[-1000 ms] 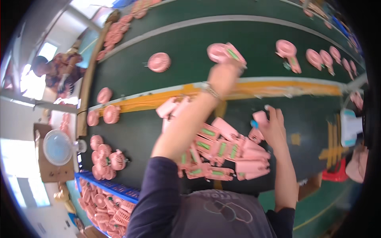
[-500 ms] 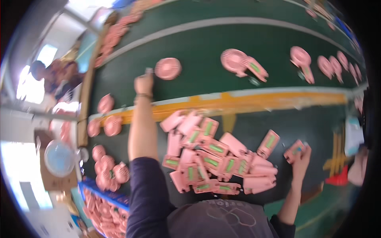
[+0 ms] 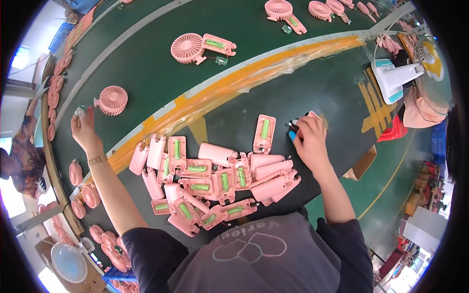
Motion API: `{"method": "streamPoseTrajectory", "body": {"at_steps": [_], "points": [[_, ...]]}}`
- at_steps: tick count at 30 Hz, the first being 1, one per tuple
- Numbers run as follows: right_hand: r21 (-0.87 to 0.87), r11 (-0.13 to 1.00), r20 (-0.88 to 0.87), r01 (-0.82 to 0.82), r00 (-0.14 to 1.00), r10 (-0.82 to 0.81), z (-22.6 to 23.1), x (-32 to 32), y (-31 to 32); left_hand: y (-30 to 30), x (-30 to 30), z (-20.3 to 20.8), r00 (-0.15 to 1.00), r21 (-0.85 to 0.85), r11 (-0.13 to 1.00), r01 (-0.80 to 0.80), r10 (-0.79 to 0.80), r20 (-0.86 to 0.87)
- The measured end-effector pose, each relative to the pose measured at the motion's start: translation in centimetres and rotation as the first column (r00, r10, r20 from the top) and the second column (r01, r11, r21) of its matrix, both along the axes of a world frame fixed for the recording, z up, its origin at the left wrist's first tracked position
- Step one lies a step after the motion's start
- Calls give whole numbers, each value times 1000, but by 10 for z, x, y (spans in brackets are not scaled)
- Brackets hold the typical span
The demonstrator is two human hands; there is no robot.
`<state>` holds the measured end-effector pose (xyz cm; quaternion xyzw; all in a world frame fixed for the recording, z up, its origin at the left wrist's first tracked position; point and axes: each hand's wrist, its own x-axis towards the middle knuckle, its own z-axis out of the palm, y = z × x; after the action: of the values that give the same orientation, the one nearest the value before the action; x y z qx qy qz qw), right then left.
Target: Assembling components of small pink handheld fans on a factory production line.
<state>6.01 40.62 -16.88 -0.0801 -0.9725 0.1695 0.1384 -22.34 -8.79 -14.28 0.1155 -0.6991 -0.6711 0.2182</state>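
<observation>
My left hand [image 3: 85, 131] reaches over the green belt at the left, pinching a small green-and-white piece [image 3: 81, 112], perhaps a circuit board. Just right of it lies a round pink fan head [image 3: 113, 100]. At the right, above the dark worktop, my right hand [image 3: 311, 141] is closed around a pink handle shell [image 3: 314, 115], mostly hidden behind the fingers. By its thumb show a bright blue piece [image 3: 292, 135] and something dark. A pink handle shell with a green insert [image 3: 264, 134] lies left of this hand, beside a heap of similar shells [image 3: 224, 180].
Farther along the belt lie fan heads with handle shells [image 3: 187, 48]. A yellow-taped ledge [image 3: 220, 82] divides belt from worktop. More fan heads [image 3: 90, 196] sit at the left, above a blue crate [image 3: 119, 276]. A white desk fan [image 3: 391, 80] stands right; a person [image 3: 22, 161] is far left.
The whole view has turned, so the belt now slants up to the right. My right hand has turned over the pink shell, which shows less. The left hand stays left of the fan head.
</observation>
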Motion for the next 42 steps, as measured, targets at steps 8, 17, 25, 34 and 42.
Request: {"method": "streamPoseTrajectory", "body": {"at_steps": [8,17,25,34,42], "points": [[-903,403,82,150,980,-180,21,7,-21,74,100,133,919,-389,921,0,-154,-363],[-1000,29,1,-5,980,200,143,46,-87,199,251,114,733,-308,715,627,-676,-77],[-754,515,-265,-408,906,329,145,43,-98,215,285,124,640,-208,623,754,-768,19],[-674,552,-375,-491,871,316,147,37,-107,205,279,137,599,-280,576,768,-800,-2],[-883,238,-317,-405,888,333,146,35,-108,194,269,139,520,-450,500,740,-850,-88]]}}
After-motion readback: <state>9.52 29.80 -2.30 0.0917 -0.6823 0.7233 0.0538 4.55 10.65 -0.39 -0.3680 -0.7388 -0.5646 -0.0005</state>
